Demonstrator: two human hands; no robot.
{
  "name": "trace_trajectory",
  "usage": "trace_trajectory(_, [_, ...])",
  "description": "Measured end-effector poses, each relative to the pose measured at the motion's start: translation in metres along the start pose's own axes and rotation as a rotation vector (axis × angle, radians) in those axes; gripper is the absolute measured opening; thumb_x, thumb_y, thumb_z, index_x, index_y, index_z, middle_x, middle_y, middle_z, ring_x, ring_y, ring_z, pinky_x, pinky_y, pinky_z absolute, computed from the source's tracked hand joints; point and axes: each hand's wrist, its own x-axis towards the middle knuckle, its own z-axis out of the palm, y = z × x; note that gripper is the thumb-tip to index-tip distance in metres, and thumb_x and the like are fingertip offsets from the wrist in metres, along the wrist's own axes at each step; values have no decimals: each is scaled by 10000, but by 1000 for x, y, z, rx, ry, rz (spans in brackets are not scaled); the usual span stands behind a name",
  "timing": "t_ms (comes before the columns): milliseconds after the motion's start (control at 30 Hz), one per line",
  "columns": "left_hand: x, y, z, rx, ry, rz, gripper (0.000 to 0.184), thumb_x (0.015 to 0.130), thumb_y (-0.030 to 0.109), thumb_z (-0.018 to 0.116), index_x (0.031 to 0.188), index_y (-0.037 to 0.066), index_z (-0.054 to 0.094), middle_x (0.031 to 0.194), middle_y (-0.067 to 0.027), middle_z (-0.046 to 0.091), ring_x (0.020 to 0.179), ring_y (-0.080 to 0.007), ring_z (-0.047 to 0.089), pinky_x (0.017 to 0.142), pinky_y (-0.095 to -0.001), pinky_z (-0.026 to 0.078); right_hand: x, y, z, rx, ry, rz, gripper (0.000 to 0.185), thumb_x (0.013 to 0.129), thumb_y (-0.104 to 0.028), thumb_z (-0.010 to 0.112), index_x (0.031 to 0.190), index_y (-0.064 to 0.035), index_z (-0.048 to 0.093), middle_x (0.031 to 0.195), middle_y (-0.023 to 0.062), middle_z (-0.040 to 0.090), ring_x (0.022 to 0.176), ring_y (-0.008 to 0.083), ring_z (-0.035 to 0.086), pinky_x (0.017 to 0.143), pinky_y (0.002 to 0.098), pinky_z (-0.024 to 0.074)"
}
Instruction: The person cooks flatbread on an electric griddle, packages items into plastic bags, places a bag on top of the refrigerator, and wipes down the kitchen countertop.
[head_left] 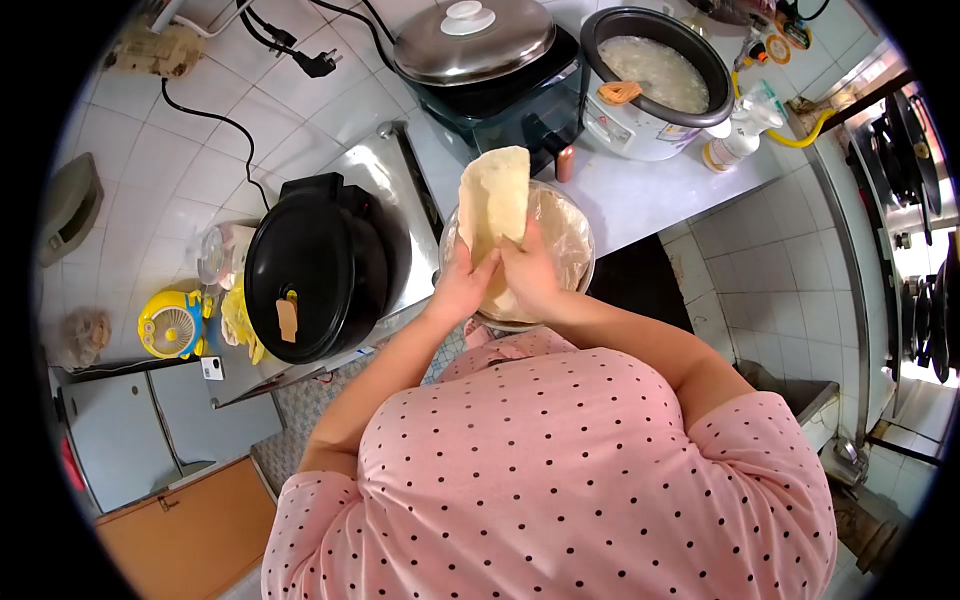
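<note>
A pale, folded flatbread (497,195) stands up between my two hands, its broad end pointing away from me. My left hand (463,284) grips its lower left side, thumb toward the middle. On the other side my right hand (530,268) pinches the lower right part. Both hands are over a round bowl (592,245) lined with a clear plastic bag (565,228). My forearms hide part of the bowl's near side, and whether more bread lies in it I cannot tell.
Behind the bowl stands a lidded steel pan (475,45) on a dark appliance. A rice cooker (640,130) with whitish liquid sits right of it, beside a white bottle (733,145). At left are a black electric cooker (315,270) and a yellow fan (172,325).
</note>
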Motion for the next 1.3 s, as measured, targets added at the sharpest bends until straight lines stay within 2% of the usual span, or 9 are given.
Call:
trace_trajectory(167, [-6,-13,-3,161,46,168,644,895,257,591,1399,-1,283,1299,-249,478,1218,-338,472,1006,-380,376,-7,-21,5,825,-351,321,531,961,-199,466,1437,-74,268,1370,76,434,1219,191,434,1024,309,340])
trace_trajectory(267, [-11,-7,-15,-6,53,-27,558,887,191,575,1361,-5,355,1195,-202,560,1083,-274,563,913,-352,448,-4,-18,-5,766,-432,416,449,971,-225,463,1388,-75,393,1288,73,519,1169,190,487,1006,317,370])
trace_trajectory(467, [-19,-16,-45,-665,155,-354,413,881,3,472,1291,-21,432,1094,-143,616,929,-231,632,797,-345,525,20,-9,-69,-1065,-356,-248,320,883,-299,568,1098,-85,671,1037,126,646,1008,262,594,914,359,442])
trace_trajectory(667, [-34,-6,-55,-935,12,-276,476,859,5,463,1325,-42,384,1214,-192,561,1063,-347,596,908,-446,500,3,-36,-54,-1795,-798,-368,298,749,-290,701,998,-127,696,1022,94,621,1016,248,566,963,369,397])
trace_trajectory(733, [-35,-10,-54,-1013,-22,-247,511,849,13,468,1347,-34,364,1246,-204,542,1082,-367,584,920,-462,490,4,-34,-68,-1671,-908,-597,280,747,-307,702,958,-124,695,973,95,623,969,263,575,931,389,413])
trace_trajectory(867, [-38,-7,-48,-1034,-4,-164,546,850,23,477,1375,-12,332,1295,-195,515,1141,-382,542,959,-485,458,25,-24,-73,-1565,-916,-407,262,801,-321,687,901,-81,656,855,72,620,837,220,592,806,377,462])
trace_trajectory(1033, [-19,17,-14,-1065,53,193,563,864,29,514,1392,15,319,1332,-161,498,1200,-373,500,1017,-485,408,56,-80,-73,-244,-350,36,153,919,-185,589,956,-36,602,825,12,602,746,71,535,674,235,443])
trace_trajectory(1233, [40,-2,37,-430,76,188,364,927,150,574,1261,20,512,1170,-61,611,1057,-149,558,908,-287,434,84,-142,-50,-293,-350,-43,164,889,-118,599,1019,-19,617,838,14,616,766,87,580,656,232,465])
trace_trajectory(1300, [48,-20,39,-373,122,185,336,940,171,564,1239,21,528,1149,-47,619,1026,-141,564,887,-287,443,82,-141,-52,-506,-187,-459,155,853,-72,602,1005,-44,621,793,56,609,750,174,609,733,304,487])
